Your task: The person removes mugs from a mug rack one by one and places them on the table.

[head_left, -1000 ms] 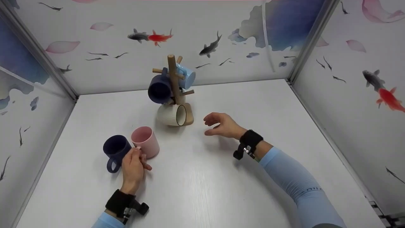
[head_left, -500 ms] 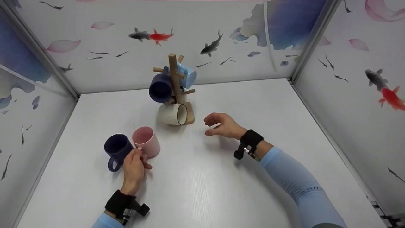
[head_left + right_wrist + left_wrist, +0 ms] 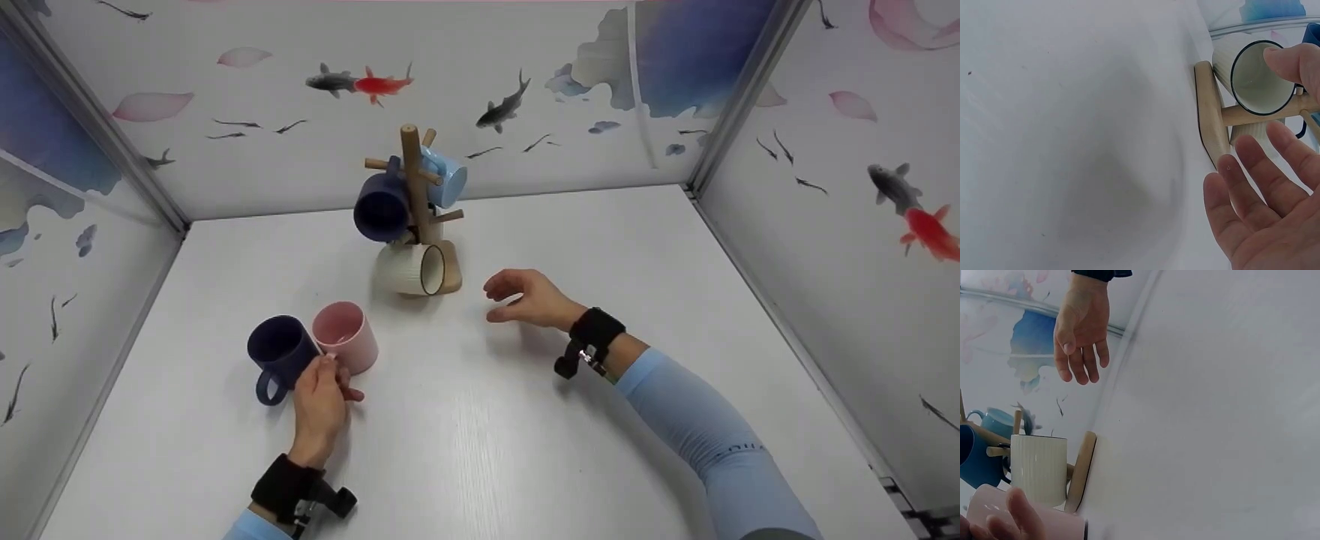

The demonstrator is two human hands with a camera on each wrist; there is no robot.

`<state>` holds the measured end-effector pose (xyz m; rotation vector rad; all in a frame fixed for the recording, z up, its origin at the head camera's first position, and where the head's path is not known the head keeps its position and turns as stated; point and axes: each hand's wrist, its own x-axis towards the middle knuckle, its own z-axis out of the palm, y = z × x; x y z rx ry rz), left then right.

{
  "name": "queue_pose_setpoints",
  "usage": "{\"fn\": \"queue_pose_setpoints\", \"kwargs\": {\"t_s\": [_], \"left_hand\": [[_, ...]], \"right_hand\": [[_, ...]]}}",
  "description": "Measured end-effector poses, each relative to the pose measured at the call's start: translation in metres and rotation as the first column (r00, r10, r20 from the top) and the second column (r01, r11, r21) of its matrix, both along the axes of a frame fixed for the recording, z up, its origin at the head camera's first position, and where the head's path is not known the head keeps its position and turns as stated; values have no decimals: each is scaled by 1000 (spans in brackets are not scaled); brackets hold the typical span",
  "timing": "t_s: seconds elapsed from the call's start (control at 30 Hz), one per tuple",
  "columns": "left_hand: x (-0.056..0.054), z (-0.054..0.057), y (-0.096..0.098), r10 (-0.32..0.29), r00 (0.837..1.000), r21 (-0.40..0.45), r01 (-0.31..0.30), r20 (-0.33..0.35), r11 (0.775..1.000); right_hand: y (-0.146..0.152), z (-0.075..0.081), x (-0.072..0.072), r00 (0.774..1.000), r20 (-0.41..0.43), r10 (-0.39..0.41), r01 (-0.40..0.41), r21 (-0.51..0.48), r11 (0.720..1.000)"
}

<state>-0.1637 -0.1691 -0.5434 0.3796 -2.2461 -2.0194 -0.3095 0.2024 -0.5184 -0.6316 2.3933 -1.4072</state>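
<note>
A pink mug (image 3: 352,337) stands upright on the white table, left of centre. My left hand (image 3: 320,405) pinches its handle between thumb and fingers. Close against its left side is an upright dark blue mug (image 3: 279,349), handle toward me. In the left wrist view the pink mug (image 3: 1027,517) shows partly behind my fingers (image 3: 1022,514). My right hand (image 3: 534,300) hovers over the table to the right of the wooden mug tree (image 3: 412,180), fingers loosely bent, holding nothing. In the right wrist view its fingers (image 3: 1258,208) spread in front of the tree's base (image 3: 1210,112).
Several mugs hang on the tree: a dark blue mug (image 3: 381,210), a light blue mug (image 3: 448,184) and a cream ribbed mug (image 3: 401,270) low at the front. Another cream mug (image 3: 1252,138) is partly hidden behind the post. Printed walls (image 3: 225,172) enclose the table's back and sides.
The pink mug's rim tips slightly toward me, and my left hand lowers a little with it. The right hand stays nearly still. The head view shifts slightly.
</note>
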Motion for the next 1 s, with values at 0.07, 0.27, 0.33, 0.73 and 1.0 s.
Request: {"fn": "queue_pose_setpoints", "kwargs": {"t_s": [0.07, 0.27, 0.33, 0.73, 1.0], "left_hand": [[1, -1, 0, 3, 1000, 0, -3, -2, 1000], [3, -2, -4, -29, 1000, -38, 29, 4, 999], [4, -1, -7, -52, 999, -84, 53, 10, 995], [2, 15, -21, -107, 991, -647, 31, -78, 762], [1, 37, -20, -128, 982, -846, -52, -140, 531]], "right_hand": [[-1, 0, 0, 1000, -3, 6, -6, 3, 1000], [-2, -1, -1, 1000, 1, 10, -10, 7, 1000], [-2, -1, 0, 1000, 4, 8, -8, 6, 1000], [-6, 0, -1, 1000, 3, 26, -26, 6, 1000], [-4, 2, 0, 1000, -9, 17, -17, -7, 1000]]}}
